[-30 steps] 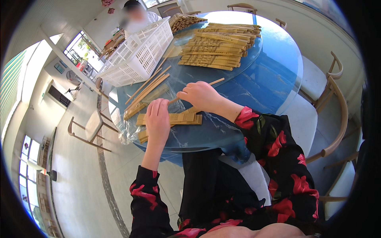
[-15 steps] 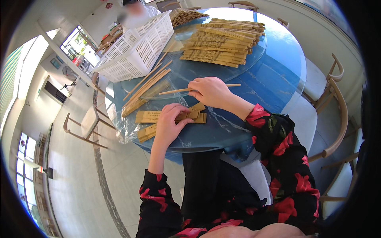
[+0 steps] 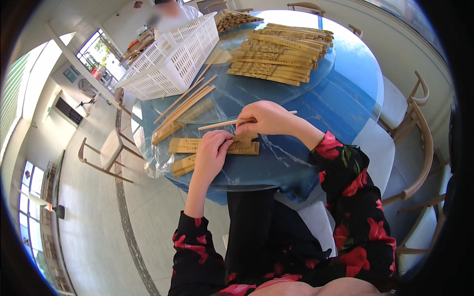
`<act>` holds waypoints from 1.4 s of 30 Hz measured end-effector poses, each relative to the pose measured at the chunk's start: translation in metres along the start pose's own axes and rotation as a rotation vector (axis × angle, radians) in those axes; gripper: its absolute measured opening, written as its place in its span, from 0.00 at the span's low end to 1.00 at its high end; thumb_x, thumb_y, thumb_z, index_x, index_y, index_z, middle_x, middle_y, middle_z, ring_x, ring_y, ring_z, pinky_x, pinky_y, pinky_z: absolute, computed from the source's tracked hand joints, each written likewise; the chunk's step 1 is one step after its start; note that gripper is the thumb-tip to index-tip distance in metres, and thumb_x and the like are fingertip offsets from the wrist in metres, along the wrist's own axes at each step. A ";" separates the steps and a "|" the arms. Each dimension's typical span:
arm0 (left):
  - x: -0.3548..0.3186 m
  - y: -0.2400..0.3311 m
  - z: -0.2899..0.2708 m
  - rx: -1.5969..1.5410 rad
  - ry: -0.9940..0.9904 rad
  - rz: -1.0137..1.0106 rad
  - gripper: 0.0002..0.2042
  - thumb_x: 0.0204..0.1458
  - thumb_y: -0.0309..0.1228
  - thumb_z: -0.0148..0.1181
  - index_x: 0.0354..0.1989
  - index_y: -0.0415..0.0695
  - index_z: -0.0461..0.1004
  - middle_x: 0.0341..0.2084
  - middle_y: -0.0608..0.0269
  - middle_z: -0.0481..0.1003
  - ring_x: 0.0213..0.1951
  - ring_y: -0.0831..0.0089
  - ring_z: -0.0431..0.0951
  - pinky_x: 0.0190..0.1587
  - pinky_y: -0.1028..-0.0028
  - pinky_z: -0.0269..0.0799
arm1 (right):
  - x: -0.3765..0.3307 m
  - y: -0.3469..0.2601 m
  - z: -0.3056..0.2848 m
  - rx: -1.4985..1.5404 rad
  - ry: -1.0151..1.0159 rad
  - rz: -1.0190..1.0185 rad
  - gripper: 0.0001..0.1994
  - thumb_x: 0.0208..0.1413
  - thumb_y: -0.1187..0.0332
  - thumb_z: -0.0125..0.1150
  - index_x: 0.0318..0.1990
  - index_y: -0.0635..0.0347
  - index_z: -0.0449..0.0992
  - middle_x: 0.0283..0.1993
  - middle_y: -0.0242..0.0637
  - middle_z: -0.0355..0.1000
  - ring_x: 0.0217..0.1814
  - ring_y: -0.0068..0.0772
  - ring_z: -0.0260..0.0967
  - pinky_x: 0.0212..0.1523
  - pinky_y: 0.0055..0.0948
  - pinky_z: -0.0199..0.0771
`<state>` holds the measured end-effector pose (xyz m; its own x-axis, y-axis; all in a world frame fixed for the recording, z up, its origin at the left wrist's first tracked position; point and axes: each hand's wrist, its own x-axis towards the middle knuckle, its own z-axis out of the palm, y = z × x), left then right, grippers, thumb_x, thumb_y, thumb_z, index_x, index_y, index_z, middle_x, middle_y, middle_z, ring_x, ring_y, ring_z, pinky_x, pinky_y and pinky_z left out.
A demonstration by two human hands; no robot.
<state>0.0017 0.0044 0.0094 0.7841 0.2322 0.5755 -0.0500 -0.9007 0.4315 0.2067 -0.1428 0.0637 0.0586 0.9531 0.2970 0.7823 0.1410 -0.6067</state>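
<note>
My left hand [image 3: 212,152] rests over a small stack of yellow-brown paper chopstick sleeves [image 3: 183,145] near the table's front edge, thumb and fingers closed on the end of one. Just beside it, my right hand [image 3: 266,118] is closed around a pale wooden pair of chopsticks [image 3: 215,125], held nearly level; whether it is one stick or two is hard to see. The right fingertips meet the left ones at the sleeve's end. Several loose chopsticks [image 3: 183,109] lie to the left, beside clear plastic wrapping [image 3: 157,165].
A large heap of printed sleeves [image 3: 276,56] lies on the glass turntable, with another bundle [image 3: 236,20] behind. A white slatted plastic basket [image 3: 170,64] stands at the table's left. Wooden chairs [image 3: 419,148] surround the blue-covered round table [image 3: 345,106]. Someone sits beyond the basket.
My right hand has come down toward the left hand, bringing the chopsticks lower. Its fingertips now meet the left hand's at the sleeve.
</note>
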 end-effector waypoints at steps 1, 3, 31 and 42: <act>-0.001 0.000 0.002 0.001 0.012 -0.010 0.07 0.57 0.25 0.66 0.43 0.40 0.81 0.40 0.57 0.81 0.46 0.56 0.79 0.51 0.63 0.75 | -0.001 0.000 0.001 0.003 -0.019 0.007 0.12 0.58 0.58 0.72 0.39 0.56 0.86 0.32 0.40 0.76 0.36 0.47 0.74 0.38 0.41 0.73; -0.002 0.000 0.003 0.001 0.019 -0.047 0.07 0.59 0.25 0.66 0.44 0.39 0.81 0.40 0.56 0.81 0.45 0.56 0.79 0.50 0.63 0.75 | -0.001 0.006 0.007 -0.008 0.009 -0.043 0.11 0.58 0.59 0.72 0.39 0.56 0.85 0.33 0.40 0.75 0.37 0.48 0.74 0.38 0.42 0.73; -0.010 -0.024 -0.014 -1.029 0.545 -0.481 0.04 0.70 0.28 0.58 0.49 0.47 0.71 0.37 0.62 0.81 0.26 0.85 0.71 0.24 0.82 0.61 | 0.005 0.012 0.004 -0.206 0.623 0.003 0.11 0.64 0.57 0.66 0.44 0.53 0.85 0.32 0.37 0.80 0.34 0.46 0.77 0.34 0.42 0.74; -0.013 -0.007 -0.014 -1.148 0.211 -0.493 0.07 0.70 0.29 0.58 0.49 0.48 0.66 0.31 0.60 0.79 0.30 0.76 0.79 0.32 0.77 0.73 | 0.004 -0.014 0.021 0.180 0.095 0.092 0.16 0.60 0.56 0.69 0.42 0.61 0.85 0.28 0.45 0.76 0.29 0.44 0.72 0.34 0.38 0.71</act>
<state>-0.0172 0.0128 0.0088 0.7639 0.6007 0.2360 -0.3705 0.1086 0.9225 0.1828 -0.1353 0.0585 0.1897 0.9359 0.2969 0.6481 0.1078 -0.7538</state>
